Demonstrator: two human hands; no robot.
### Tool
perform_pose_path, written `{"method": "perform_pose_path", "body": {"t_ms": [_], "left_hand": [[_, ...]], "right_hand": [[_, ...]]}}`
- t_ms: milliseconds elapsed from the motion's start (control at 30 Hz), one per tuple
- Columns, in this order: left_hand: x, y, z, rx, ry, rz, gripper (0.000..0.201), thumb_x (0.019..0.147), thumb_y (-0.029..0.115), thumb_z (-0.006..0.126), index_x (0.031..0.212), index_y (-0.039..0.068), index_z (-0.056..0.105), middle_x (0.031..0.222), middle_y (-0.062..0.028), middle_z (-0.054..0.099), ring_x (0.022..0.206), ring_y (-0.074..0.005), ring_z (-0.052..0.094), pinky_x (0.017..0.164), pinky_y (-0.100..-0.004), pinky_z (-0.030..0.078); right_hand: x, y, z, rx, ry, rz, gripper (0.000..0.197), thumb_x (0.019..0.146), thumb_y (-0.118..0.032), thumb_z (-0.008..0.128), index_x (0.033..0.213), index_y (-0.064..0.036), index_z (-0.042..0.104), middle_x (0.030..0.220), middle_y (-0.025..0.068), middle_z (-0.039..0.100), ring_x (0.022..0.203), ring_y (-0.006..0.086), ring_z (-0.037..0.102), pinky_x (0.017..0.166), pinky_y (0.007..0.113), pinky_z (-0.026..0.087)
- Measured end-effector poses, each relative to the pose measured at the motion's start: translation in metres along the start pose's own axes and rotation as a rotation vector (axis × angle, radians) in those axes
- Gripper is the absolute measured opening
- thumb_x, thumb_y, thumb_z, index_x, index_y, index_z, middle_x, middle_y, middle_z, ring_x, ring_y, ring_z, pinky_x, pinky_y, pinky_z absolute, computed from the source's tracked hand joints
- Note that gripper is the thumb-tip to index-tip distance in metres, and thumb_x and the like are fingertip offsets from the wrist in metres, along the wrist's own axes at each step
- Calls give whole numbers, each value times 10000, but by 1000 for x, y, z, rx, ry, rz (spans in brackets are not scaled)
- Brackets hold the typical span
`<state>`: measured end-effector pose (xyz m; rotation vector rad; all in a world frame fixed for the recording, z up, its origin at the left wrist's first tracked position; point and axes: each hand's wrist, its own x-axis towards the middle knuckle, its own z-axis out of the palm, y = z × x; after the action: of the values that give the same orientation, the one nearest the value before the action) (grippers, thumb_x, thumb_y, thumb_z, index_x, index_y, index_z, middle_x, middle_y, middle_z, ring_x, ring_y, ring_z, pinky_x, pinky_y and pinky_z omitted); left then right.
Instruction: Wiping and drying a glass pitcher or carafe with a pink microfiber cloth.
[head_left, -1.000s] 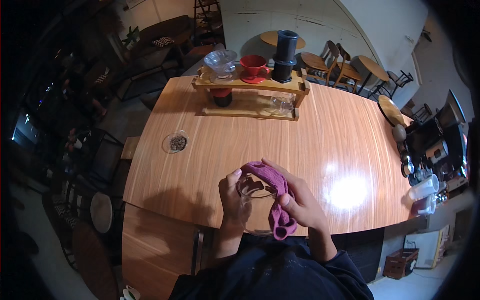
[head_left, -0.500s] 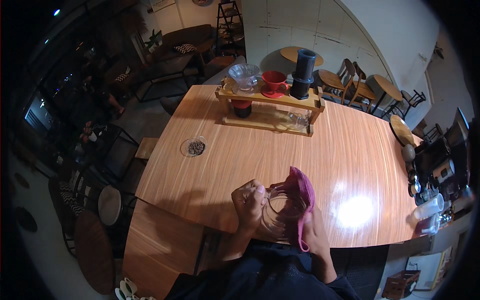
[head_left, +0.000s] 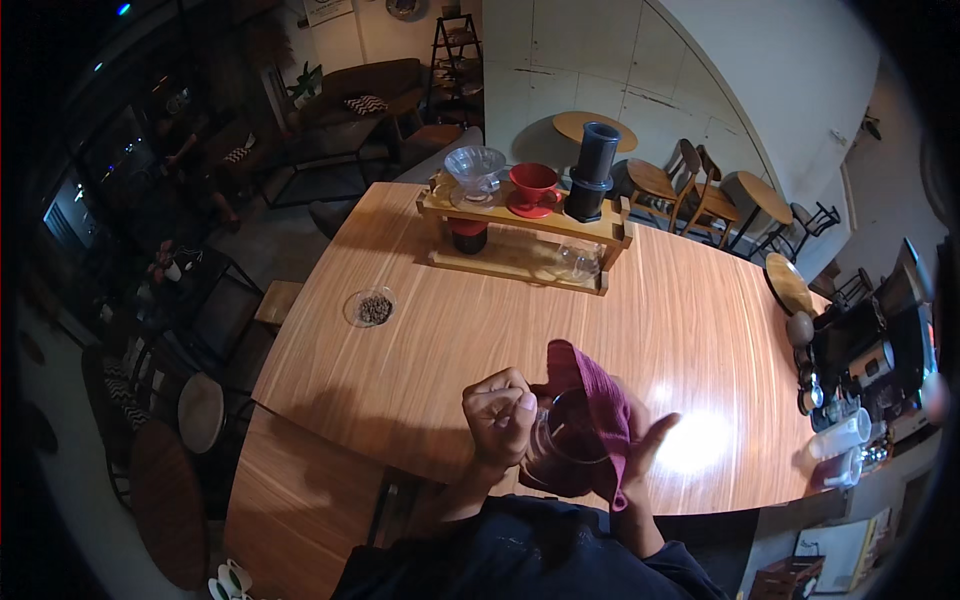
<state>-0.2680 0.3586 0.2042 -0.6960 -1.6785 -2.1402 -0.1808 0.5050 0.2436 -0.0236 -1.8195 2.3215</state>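
My left hand (head_left: 499,418) is closed in a fist around the handle of a clear glass coffee server (head_left: 548,468), tilted in front of my chest above the table's near edge. A purple cloth (head_left: 592,405) drapes over the server's right side and partly across its mouth. Behind the cloth, my right hand (head_left: 643,458) presses it against the glass, thumb sticking out to the right. Most of the right hand's fingers are hidden by the cloth.
A wooden stand (head_left: 520,215) at the table's far side bears a clear dripper (head_left: 474,172), a red dripper (head_left: 534,186) and a dark cylindrical brewer (head_left: 594,170). A glass dish of coffee beans (head_left: 374,309) lies left. Plastic jugs (head_left: 842,434) stand at the right edge.
The cloth has turned and spread more over the glass server. My right thumb has swung outward to the right. My left hand keeps its grip; the whole view has shifted slightly.
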Motion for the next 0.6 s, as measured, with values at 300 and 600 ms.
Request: {"method": "perform_pose_path", "body": {"t_ms": [300, 600], "left_hand": [[-3, -15, 26, -119, 68, -25, 459, 867, 272, 596, 543, -33, 489, 556, -77, 464, 525, -140, 470, 496, -317, 321], [0, -20, 46, -263, 243, -196, 375, 896, 143, 542, 554, 6, 474, 560, -54, 489, 510, -113, 456, 490, -277, 343]], "right_hand": [[-7, 27, -33, -69, 136, 49, 1256, 754, -961, 117, 1387, 61, 479, 988, 44, 609, 851, 97, 535, 687, 221, 411], [-9, 44, -36, -99, 105, -104, 1223, 802, -918, 86, 1486, 68, 324, 1505, 200, 391, 1437, 291, 323, 1202, 408, 192]]}}
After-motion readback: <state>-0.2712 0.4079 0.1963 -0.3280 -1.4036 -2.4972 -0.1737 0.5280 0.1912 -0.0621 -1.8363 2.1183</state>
